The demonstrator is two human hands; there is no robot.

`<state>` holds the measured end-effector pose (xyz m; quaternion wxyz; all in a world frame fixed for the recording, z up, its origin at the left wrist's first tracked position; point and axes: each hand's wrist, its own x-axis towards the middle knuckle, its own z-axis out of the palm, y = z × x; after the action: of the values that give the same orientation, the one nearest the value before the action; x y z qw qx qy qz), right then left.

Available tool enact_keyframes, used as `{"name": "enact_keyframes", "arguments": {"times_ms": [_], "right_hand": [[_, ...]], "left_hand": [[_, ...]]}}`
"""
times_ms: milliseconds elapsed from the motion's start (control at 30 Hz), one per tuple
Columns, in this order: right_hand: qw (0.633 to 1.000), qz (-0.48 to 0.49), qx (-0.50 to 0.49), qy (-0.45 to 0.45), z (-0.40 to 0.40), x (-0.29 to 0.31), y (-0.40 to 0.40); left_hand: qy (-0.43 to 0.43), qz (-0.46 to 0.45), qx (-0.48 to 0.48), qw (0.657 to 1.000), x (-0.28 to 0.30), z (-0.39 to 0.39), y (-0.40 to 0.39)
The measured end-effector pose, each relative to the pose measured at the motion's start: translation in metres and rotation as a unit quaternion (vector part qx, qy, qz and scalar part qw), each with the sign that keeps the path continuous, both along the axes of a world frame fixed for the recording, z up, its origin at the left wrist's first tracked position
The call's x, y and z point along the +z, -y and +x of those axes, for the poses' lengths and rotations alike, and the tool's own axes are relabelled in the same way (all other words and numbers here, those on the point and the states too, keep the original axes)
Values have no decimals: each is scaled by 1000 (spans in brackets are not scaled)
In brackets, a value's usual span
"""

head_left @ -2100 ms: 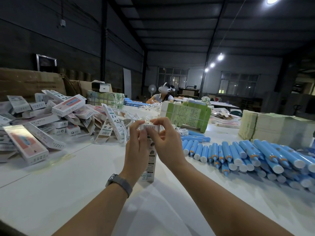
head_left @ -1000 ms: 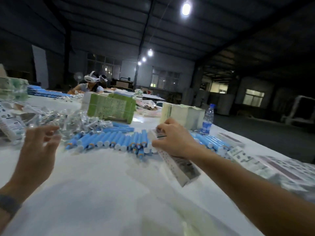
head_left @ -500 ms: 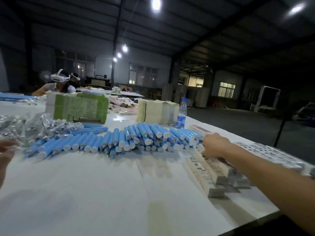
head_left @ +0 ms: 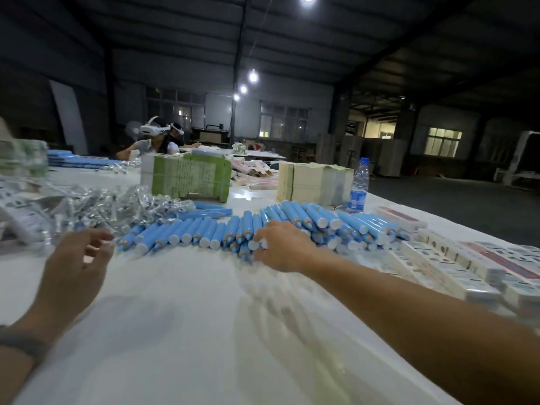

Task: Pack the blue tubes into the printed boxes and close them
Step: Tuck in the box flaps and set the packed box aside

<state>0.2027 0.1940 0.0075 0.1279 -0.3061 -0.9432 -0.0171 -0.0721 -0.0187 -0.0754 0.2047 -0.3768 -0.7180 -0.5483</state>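
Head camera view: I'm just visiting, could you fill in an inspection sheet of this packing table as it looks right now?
Surface: white table, bare in front of the person.
Job's things: blue tubes lie in a row across the middle; printed boxes lie stacked at the right edge.
Clutter: pile of clear plastic sachets on the left; green leaflet bundle and pale leaflet bundle behind the tubes; water bottle beside the pale bundle.
Hands: left hand hovers with relaxed fingers, holding nothing; right hand rests on the tubes, its grip blurred.
Cables: nothing seen.
Surroundings: dim warehouse, ceiling lamps, two seated workers wearing headsets at the far end.
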Motion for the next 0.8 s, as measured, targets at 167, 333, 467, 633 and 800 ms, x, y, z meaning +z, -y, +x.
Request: {"name": "enact_keyframes", "arguments": {"times_ms": [167,333,467,633,800], "right_hand": [[987,-46,154,-4,-125,-33,81],[974,-45,218,-40,-193,-53,139],[976,-31,210,-46,-209,-81,145],[979,-16,197,-41,-216,-87,143],[978,-17,201,-42,-220,-90,141]], "left_hand": [[-23,-17,51,998,10,20,9],[19,-33,91,995,8,13,13],[71,-43,124,989,8,-3,19],[137,-67,171,973,6,-22,27],[100,-190,254,943,27,-67,48]]}}
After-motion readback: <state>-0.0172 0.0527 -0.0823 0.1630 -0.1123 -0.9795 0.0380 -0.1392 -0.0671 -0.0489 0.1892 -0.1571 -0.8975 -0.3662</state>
